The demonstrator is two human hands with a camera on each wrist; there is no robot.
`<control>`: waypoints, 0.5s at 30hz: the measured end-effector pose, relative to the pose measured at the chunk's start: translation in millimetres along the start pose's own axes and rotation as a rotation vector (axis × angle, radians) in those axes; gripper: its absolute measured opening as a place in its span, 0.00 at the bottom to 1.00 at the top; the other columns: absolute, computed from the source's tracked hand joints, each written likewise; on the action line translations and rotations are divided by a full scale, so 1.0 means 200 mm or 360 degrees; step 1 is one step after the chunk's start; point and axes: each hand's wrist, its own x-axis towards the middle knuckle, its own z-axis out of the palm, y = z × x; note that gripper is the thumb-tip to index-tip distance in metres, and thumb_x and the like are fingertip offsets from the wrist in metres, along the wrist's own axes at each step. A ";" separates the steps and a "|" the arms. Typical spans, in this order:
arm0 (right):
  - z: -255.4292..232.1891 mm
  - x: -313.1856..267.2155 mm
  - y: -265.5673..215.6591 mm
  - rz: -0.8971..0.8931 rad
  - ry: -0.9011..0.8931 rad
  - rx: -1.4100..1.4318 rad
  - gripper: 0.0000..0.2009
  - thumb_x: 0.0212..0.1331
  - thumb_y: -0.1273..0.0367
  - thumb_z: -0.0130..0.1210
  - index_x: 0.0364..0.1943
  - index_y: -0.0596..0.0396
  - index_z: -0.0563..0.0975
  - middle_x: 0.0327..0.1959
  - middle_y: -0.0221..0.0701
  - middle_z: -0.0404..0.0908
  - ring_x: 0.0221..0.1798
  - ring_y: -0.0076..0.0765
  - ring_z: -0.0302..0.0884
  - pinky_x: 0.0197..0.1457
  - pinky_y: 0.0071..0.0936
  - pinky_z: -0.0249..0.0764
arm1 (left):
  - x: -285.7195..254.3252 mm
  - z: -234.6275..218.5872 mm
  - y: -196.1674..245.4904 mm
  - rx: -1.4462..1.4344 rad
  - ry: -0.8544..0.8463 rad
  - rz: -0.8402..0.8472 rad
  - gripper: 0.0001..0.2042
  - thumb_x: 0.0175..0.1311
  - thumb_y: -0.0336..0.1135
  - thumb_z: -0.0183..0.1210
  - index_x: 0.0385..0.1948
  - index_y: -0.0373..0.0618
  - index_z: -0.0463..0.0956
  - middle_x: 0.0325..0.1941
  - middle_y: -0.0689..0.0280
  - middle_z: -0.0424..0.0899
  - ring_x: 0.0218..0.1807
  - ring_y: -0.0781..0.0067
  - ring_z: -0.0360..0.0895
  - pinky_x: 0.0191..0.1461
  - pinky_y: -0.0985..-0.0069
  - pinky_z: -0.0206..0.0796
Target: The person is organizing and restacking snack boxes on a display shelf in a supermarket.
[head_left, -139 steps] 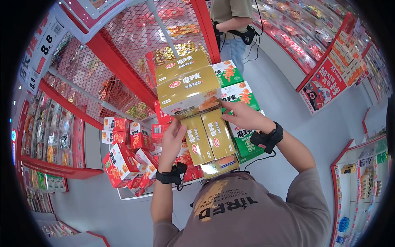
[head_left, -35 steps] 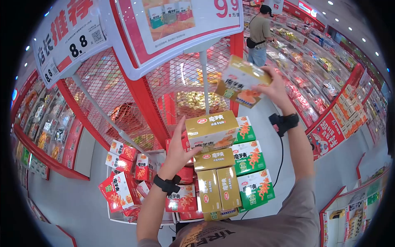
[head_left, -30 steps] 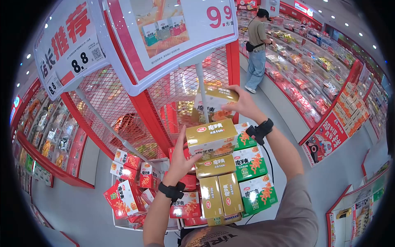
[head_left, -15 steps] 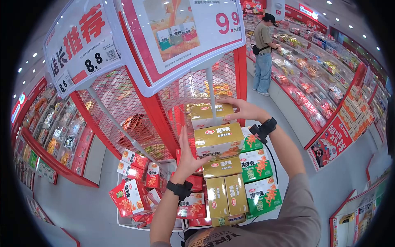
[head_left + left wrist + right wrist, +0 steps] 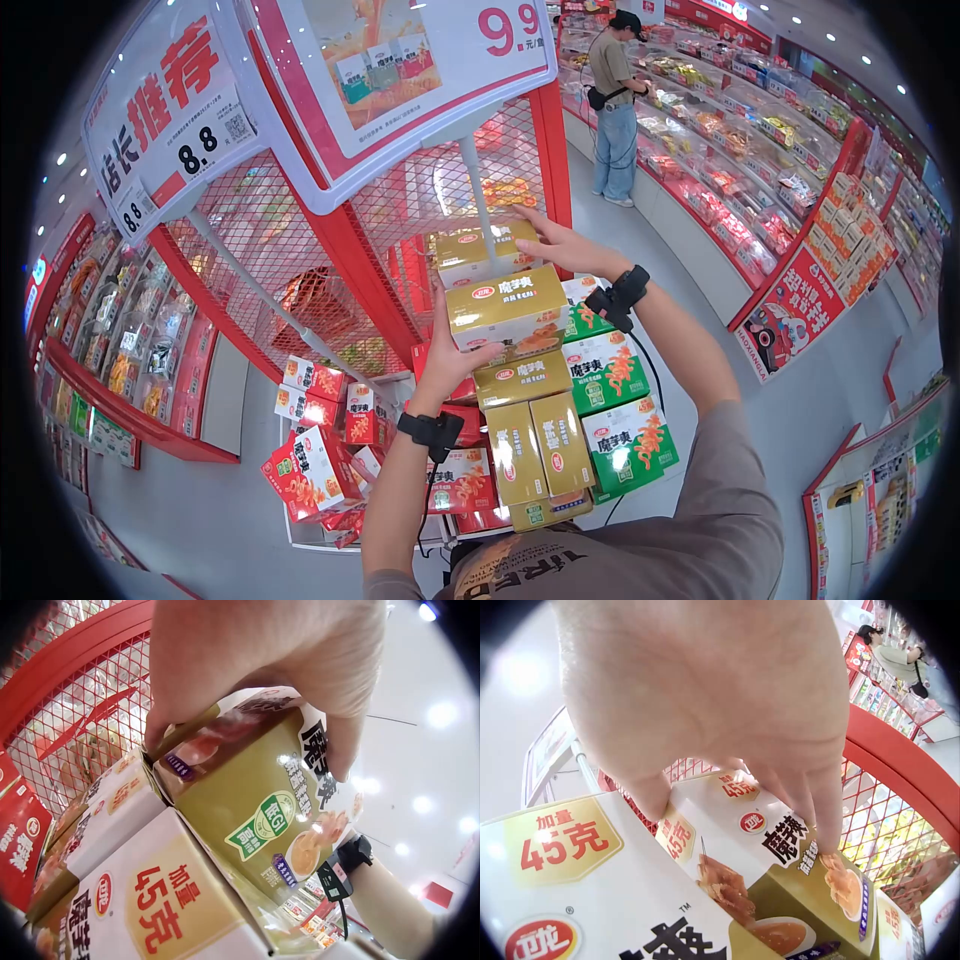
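A gold box [image 5: 505,310] tops the front of the stack, and my left hand [image 5: 450,350] grips its left side, thumb across the front. In the left wrist view, that hand [image 5: 270,660] spans the gold box [image 5: 247,802] with fingers and thumb. Behind it, by the sign pole, is another gold box [image 5: 470,250]; my right hand [image 5: 570,250] holds its right end. The right wrist view has the right hand [image 5: 712,697] over that white-and-gold box [image 5: 780,870], thumb and fingertips on its faces. More gold boxes [image 5: 515,450] lie below, nearer me.
Green boxes [image 5: 630,445] stand right of the gold ones; red boxes [image 5: 310,475] are piled at the left. Price signs [image 5: 400,90] on poles and a red mesh bin [image 5: 355,270] rise behind. A person [image 5: 612,110] stands by shelves at the back right.
The right hand has brought its gold box from the raised right side down behind the front box, against the stack. The left hand has stayed on the front box.
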 end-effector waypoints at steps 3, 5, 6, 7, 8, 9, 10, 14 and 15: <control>0.01 0.01 0.03 -0.0038 0.0044 0.0095 0.40 0.66 0.46 0.50 0.74 0.55 0.50 0.65 0.49 0.67 0.64 0.41 0.69 0.65 0.32 0.65 | -0.01 0.01 0.03 0.0030 -0.0044 -0.0066 0.59 0.47 0.25 0.72 0.74 0.42 0.28 0.70 0.56 0.60 0.67 0.64 0.65 0.68 0.66 0.64; 0.02 0.00 0.02 -0.0032 0.0080 0.0071 0.40 0.67 0.47 0.50 0.73 0.55 0.51 0.60 0.48 0.72 0.63 0.40 0.70 0.64 0.32 0.66 | -0.01 0.01 0.05 0.0073 -0.0036 -0.0048 0.60 0.47 0.28 0.73 0.74 0.43 0.27 0.73 0.55 0.57 0.70 0.64 0.62 0.69 0.65 0.61; 0.01 -0.01 0.00 -0.0014 0.0094 0.0053 0.39 0.67 0.47 0.50 0.73 0.55 0.51 0.60 0.48 0.72 0.63 0.40 0.70 0.65 0.32 0.65 | -0.02 0.01 0.06 0.0085 -0.0016 -0.0038 0.61 0.47 0.29 0.73 0.74 0.43 0.26 0.74 0.55 0.55 0.70 0.64 0.61 0.70 0.65 0.61; 0.01 -0.02 -0.01 0.0008 0.0108 0.0036 0.39 0.67 0.47 0.50 0.73 0.55 0.51 0.59 0.48 0.73 0.63 0.40 0.70 0.65 0.32 0.65 | -0.02 0.01 0.07 0.0094 0.0003 -0.0032 0.61 0.47 0.30 0.74 0.74 0.43 0.26 0.74 0.55 0.54 0.71 0.64 0.60 0.70 0.64 0.60; 0.01 -0.01 0.04 -0.0038 0.0154 0.0001 0.39 0.67 0.47 0.50 0.73 0.55 0.52 0.60 0.48 0.72 0.64 0.41 0.69 0.67 0.35 0.64 | -0.02 0.00 0.08 0.0132 0.0010 -0.0006 0.62 0.47 0.33 0.74 0.74 0.43 0.26 0.76 0.53 0.50 0.73 0.63 0.57 0.72 0.63 0.56; 0.00 -0.04 -0.01 -0.0063 0.0138 -0.0011 0.38 0.68 0.48 0.49 0.73 0.55 0.51 0.64 0.46 0.68 0.67 0.41 0.66 0.69 0.35 0.62 | -0.04 -0.02 0.09 0.0223 0.0024 0.0005 0.62 0.46 0.34 0.75 0.74 0.42 0.26 0.77 0.53 0.50 0.73 0.63 0.56 0.73 0.63 0.55; -0.02 -0.08 -0.07 -0.0083 0.0119 -0.0021 0.38 0.69 0.49 0.49 0.74 0.55 0.49 0.67 0.45 0.64 0.69 0.40 0.63 0.70 0.35 0.59 | -0.06 -0.05 0.10 0.0311 0.0037 0.0009 0.62 0.46 0.34 0.75 0.74 0.42 0.26 0.77 0.53 0.50 0.74 0.63 0.55 0.73 0.62 0.54; -0.07 -0.25 -0.11 0.0022 0.0392 -0.0346 0.33 0.68 0.53 0.52 0.71 0.53 0.57 0.67 0.41 0.68 0.68 0.39 0.66 0.65 0.34 0.65 | -0.26 -0.07 0.25 0.0483 0.0151 -0.0054 0.51 0.53 0.36 0.70 0.74 0.41 0.40 0.76 0.50 0.52 0.76 0.59 0.52 0.74 0.62 0.52; -0.08 -0.33 -0.21 0.0072 0.0465 -0.0458 0.31 0.67 0.54 0.53 0.69 0.53 0.61 0.65 0.41 0.70 0.66 0.38 0.69 0.62 0.33 0.68 | -0.32 -0.08 0.28 0.0533 0.0190 -0.0124 0.48 0.54 0.36 0.69 0.73 0.40 0.44 0.75 0.50 0.54 0.75 0.58 0.55 0.73 0.62 0.54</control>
